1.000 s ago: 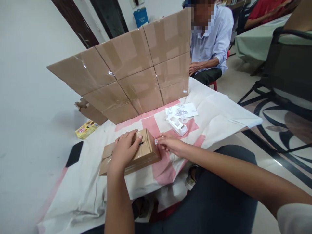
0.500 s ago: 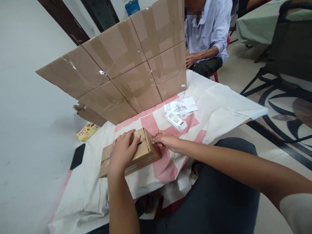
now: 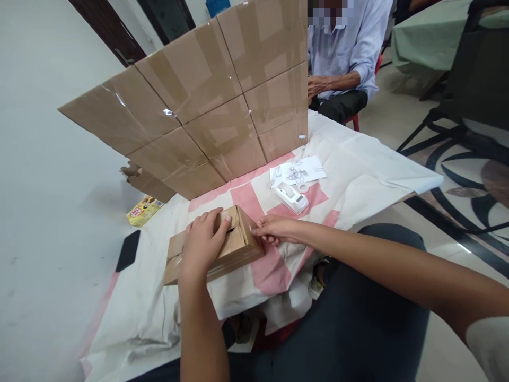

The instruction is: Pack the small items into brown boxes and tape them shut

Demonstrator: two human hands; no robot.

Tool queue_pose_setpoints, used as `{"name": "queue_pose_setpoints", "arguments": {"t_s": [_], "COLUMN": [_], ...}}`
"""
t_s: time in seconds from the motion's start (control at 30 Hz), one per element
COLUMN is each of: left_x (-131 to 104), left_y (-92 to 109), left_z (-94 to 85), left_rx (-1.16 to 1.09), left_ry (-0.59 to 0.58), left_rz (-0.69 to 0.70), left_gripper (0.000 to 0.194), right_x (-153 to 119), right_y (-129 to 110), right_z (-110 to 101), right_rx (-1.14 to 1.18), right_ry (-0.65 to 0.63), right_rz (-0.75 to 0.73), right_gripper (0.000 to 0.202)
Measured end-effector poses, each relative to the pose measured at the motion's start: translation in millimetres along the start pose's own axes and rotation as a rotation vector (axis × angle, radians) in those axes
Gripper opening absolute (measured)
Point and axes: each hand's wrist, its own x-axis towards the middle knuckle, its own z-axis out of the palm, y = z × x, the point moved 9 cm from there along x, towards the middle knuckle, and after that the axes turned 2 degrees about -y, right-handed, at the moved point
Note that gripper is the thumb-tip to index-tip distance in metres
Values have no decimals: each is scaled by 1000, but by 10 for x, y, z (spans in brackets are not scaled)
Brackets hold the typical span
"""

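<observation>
A closed brown cardboard box [image 3: 222,265] lies on the table in front of me, its flaps meeting along the top with a small dark gap. My left hand [image 3: 204,239] grips it from above, fingers over the far edge and thumb on top near the gap. At the right end of the box, my right hand [image 3: 272,229] is closed in a pinch. A small, pale, shiny bit shows by its fingertips against the box; I cannot make out its kind. A white tape dispenser [image 3: 292,198] stands beyond my right hand.
A tall taped cardboard panel [image 3: 214,101] stands across the table behind the box. Paper clips lie on a white sheet [image 3: 314,167]. To the left are a yellow packet [image 3: 143,211] and a black phone-like slab [image 3: 128,251]. Behind the panel sits another person [image 3: 338,58].
The view has shifted slightly. My right hand still pinches at the box's end, its fingers turned a little and the shiny bit less visible. My left hand stays on the box.
</observation>
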Motion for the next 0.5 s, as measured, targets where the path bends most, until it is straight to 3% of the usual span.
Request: {"name": "queue_pose_setpoints", "arguments": {"t_s": [0.13, 0.3, 0.5], "left_x": [-2, -9, -4], "left_y": [-16, -8, -1], "left_z": [6, 3, -2], "left_rx": [-2, -2, -5], "left_ry": [5, 12, 7], "left_rz": [1, 10, 4], "left_gripper": [51, 51, 50], "right_x": [-123, -189, 12], "right_y": [116, -206, -283], "right_z": [65, 83, 119], "right_rx": [-151, -181, -189], "right_ry": [-123, -76, -63], "right_rz": [37, -205, -172], "right_gripper": [42, 20, 33]}}
